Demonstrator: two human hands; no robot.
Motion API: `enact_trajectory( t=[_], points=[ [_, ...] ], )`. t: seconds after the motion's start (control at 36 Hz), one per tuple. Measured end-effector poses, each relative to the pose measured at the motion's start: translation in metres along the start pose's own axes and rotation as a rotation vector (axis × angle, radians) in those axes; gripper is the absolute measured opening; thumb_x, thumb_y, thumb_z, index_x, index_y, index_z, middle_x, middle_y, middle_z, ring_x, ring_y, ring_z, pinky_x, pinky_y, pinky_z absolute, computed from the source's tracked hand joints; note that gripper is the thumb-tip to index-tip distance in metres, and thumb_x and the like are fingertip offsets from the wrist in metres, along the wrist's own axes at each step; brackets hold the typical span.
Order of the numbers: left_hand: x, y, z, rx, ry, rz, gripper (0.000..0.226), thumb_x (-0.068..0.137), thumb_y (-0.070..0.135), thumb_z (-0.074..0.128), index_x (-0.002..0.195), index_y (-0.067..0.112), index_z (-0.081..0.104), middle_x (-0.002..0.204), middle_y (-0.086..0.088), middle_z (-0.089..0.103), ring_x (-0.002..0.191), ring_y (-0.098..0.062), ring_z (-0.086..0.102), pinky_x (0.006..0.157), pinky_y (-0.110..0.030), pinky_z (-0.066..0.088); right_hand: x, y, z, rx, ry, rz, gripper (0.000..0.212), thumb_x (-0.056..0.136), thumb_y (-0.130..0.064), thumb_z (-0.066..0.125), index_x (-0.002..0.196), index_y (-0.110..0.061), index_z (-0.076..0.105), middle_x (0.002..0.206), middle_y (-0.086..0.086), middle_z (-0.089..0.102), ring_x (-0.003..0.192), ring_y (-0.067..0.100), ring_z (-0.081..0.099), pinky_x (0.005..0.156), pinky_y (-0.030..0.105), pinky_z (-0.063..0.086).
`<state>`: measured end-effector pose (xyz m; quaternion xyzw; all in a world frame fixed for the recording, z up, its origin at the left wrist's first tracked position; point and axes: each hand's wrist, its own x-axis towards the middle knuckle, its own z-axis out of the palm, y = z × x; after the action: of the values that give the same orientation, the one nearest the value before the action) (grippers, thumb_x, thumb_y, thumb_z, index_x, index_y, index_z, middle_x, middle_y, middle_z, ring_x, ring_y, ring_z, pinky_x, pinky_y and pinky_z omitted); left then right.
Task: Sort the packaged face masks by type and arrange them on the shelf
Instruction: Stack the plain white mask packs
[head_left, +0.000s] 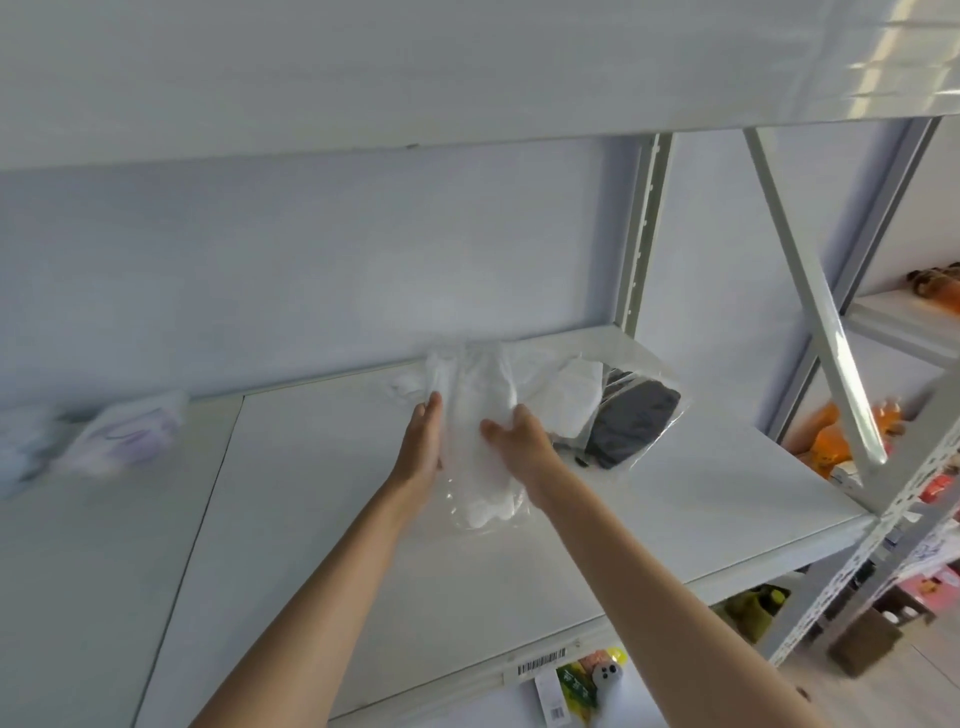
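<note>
A stack of clear packets of white face masks (475, 415) lies on the white shelf (322, 519), running from the back wall toward me. My left hand (421, 441) presses flat against the stack's left side, fingers straight. My right hand (519, 441) rests on its right side with the fingers laid over the top packet. Just to the right lie another white mask packet (571, 400) and a packet of black masks (631, 423). At the far left sits a blurred pile of pale purple mask packets (124, 441).
A shelf board hangs low overhead (415, 78). A slotted upright (644, 234) and a diagonal brace (815, 291) stand at the right end. Orange goods (831, 441) fill the neighbouring rack. A barcode label (540, 662) marks the shelf's front edge.
</note>
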<state>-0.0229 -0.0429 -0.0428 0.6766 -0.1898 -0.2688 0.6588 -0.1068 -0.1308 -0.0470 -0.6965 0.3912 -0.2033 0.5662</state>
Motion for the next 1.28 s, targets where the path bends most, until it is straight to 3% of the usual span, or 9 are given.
enact_trajectory(
  t=[0.17,0.31,0.42,0.58,0.75,0.97,1.06,1.17,1.28],
  points=[
    [0.003,-0.003,-0.008,0.102,0.095,0.080,0.017,0.098,0.024,0.048,0.110,0.012,0.051,0.108,-0.011,0.063,0.100,-0.029,0.062,0.092,-0.044,0.052,0.000,-0.009,0.002,0.128,-0.152,-0.090,0.035,0.101,-0.035,0.038,0.107,-0.007,0.059,0.111,0.012,0.062,0.101,0.026,0.059,0.096,0.042,0.045],
    [0.013,-0.007,-0.022,0.136,0.207,0.110,0.015,0.099,0.024,0.044,0.100,0.010,0.048,0.083,-0.004,0.051,0.074,-0.020,0.049,0.066,-0.031,0.042,0.037,0.000,-0.062,-0.551,0.420,-0.083,0.049,0.098,-0.043,0.040,0.132,-0.009,0.048,0.134,0.017,0.046,0.126,0.035,0.042,0.101,0.042,0.035],
    [0.016,-0.007,-0.033,0.135,0.221,0.091,0.016,0.099,0.025,0.042,0.101,0.010,0.047,0.087,-0.002,0.049,0.076,-0.017,0.049,0.066,-0.030,0.041,0.053,0.014,-0.089,-0.789,0.335,0.155,0.087,0.087,-0.062,0.051,0.144,-0.001,0.027,0.141,0.017,0.037,0.131,0.035,0.035,0.103,0.043,0.033],
    [0.017,-0.006,-0.042,0.146,0.207,0.077,0.016,0.099,0.026,0.043,0.099,0.010,0.047,0.086,-0.002,0.049,0.076,-0.017,0.049,0.066,-0.030,0.042,0.071,0.011,-0.102,-0.575,0.211,0.191,0.074,0.075,-0.039,0.078,0.126,0.004,0.044,0.112,0.016,0.058,0.108,0.034,0.057,0.087,0.038,0.049],
    [0.024,-0.007,-0.048,0.149,0.218,0.085,0.016,0.099,0.025,0.043,0.102,0.010,0.048,0.087,-0.002,0.050,0.075,-0.016,0.050,0.069,-0.030,0.042,0.059,0.008,-0.122,-0.565,0.312,0.096,0.053,0.084,-0.029,0.070,0.124,0.001,0.051,0.121,0.018,0.058,0.116,0.033,0.051,0.080,0.030,0.036],
    [0.024,-0.003,-0.032,0.119,0.201,0.094,0.015,0.097,0.022,0.045,0.084,0.015,0.043,0.076,0.001,0.044,0.069,-0.017,0.043,0.058,-0.028,0.035,0.009,-0.025,-0.072,0.326,0.133,-0.112,0.034,0.096,-0.014,0.054,0.128,-0.005,0.044,0.102,0.010,0.058,0.069,0.019,0.056,0.058,0.034,0.045],
    [0.025,-0.002,-0.024,0.086,0.186,0.068,0.012,0.097,0.024,0.044,0.094,0.013,0.047,0.081,-0.002,0.047,0.069,-0.016,0.046,0.060,-0.028,0.038,-0.003,-0.027,-0.033,0.232,0.020,-0.126,0.031,0.096,-0.017,0.053,0.125,-0.016,0.044,0.093,0.001,0.060,0.069,0.019,0.056,0.054,0.027,0.047],
    [0.025,0.000,-0.015,0.033,0.162,0.034,0.035,0.099,0.044,0.039,0.114,0.014,0.052,0.109,-0.007,0.062,0.097,-0.023,0.061,0.089,-0.040,0.052,-0.009,-0.017,0.005,-0.114,0.037,-0.167,0.046,0.095,-0.025,0.053,0.136,-0.009,0.043,0.115,0.014,0.063,0.103,0.031,0.060,0.090,0.040,0.049],
    [0.025,-0.002,-0.016,0.062,0.163,0.061,0.031,0.097,0.039,0.051,0.113,0.012,0.050,0.102,-0.005,0.060,0.089,-0.020,0.061,0.080,-0.035,0.052,-0.010,-0.017,0.013,-0.227,-0.003,-0.172,0.052,0.094,-0.036,0.054,0.139,-0.012,0.044,0.120,0.011,0.060,0.111,0.026,0.057,0.098,0.037,0.044]
  ],
)
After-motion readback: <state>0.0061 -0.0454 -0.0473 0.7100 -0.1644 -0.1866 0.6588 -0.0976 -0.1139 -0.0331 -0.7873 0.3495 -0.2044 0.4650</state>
